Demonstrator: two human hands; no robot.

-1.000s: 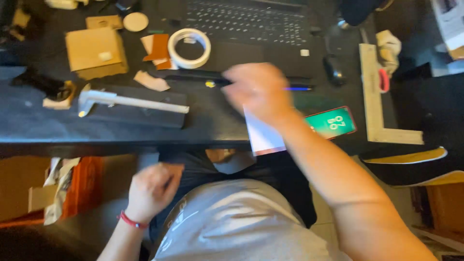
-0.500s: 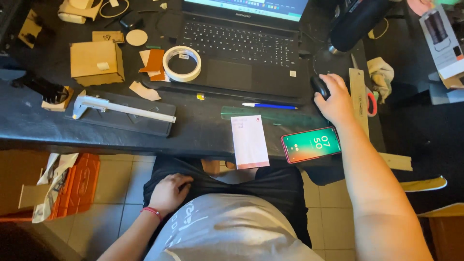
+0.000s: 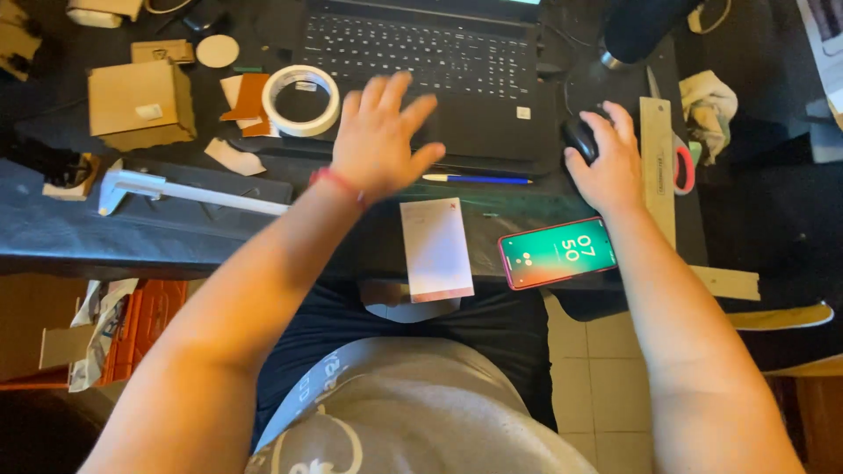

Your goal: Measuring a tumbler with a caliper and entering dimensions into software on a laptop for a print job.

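Our left fingers point(image 3: 386, 101) are spread wide and hold nothing; the left hand point(image 3: 379, 140) hovers over the front left corner of the laptop point(image 3: 421, 53), with a red band at the wrist. At the far left of the dark table point(image 3: 105, 233) stands a cardboard box point(image 3: 140, 104), and below it lies a caliper point(image 3: 189, 190), pointing toward our left forearm. A tape roll point(image 3: 301, 100) sits just left of the hand, touching brown and white scraps. Just right of the hand a blue pen point(image 3: 477, 179) lies along the laptop's front edge. Below it a white card point(image 3: 436, 249) hangs over the table edge, and a phone point(image 3: 558, 253) with a lit green screen lies beside that. Our right hand point(image 3: 606, 162) is curled over the black mouse point(image 3: 580, 138), gripping it, near the laptop's right corner. A wooden ruler point(image 3: 657, 167) runs just right of that hand, with a crumpled cloth point(image 3: 709, 101) beyond.
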